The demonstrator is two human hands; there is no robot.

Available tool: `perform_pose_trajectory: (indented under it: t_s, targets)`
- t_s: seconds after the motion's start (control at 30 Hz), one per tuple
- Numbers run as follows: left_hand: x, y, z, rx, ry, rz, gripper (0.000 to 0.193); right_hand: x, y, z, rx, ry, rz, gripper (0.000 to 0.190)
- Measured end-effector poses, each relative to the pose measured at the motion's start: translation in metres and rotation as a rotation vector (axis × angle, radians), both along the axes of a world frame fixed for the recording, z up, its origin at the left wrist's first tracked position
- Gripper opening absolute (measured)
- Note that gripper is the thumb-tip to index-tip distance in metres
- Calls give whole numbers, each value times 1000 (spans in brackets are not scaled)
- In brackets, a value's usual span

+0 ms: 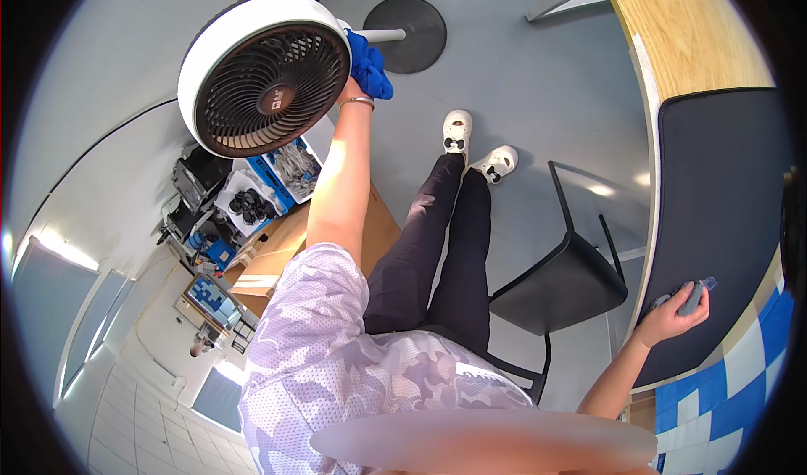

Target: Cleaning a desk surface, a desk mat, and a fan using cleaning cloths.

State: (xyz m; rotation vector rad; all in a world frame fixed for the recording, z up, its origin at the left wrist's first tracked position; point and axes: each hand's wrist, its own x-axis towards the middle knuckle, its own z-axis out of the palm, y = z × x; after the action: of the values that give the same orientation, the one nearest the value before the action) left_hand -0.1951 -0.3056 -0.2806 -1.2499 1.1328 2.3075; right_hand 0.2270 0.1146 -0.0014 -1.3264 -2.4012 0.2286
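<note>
My left hand (353, 90) is raised at the edge of a white pedestal fan (271, 90) with a dark grille. A crumpled blue cloth (371, 68) is in that hand, against the back of the fan head, and most of the fingers are hidden. The fan's white pole (381, 35) runs to a round black base (406, 33) on the floor. Over the black desk mat (712, 178), my right hand (669, 318) is closed around a small bunched grey cloth (692, 300). Something clear sticks out past the fingers.
A black chair (561, 286) stands beside my legs, close to the curved wooden desk (700, 27). At my left are a cardboard box (378, 223), a bin of cables (293, 166) and black equipment (202, 172). Blue and white checks (712, 399) show beyond the desk.
</note>
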Motion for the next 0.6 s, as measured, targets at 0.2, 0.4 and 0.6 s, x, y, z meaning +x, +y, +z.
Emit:
perform_pose_trajectory:
  t_s: [0.2,0.4,0.6]
  targets:
    - [1,20,14,-36,-103,34,39,3,0,0,3,-15,-2,21]
    - [-39,-71,-66,-164,-51,150,30,-5,1,3,-21,17,6,20]
    - [26,51,37,-5,89,50,28,8,-1,2,7,-19,-28,20]
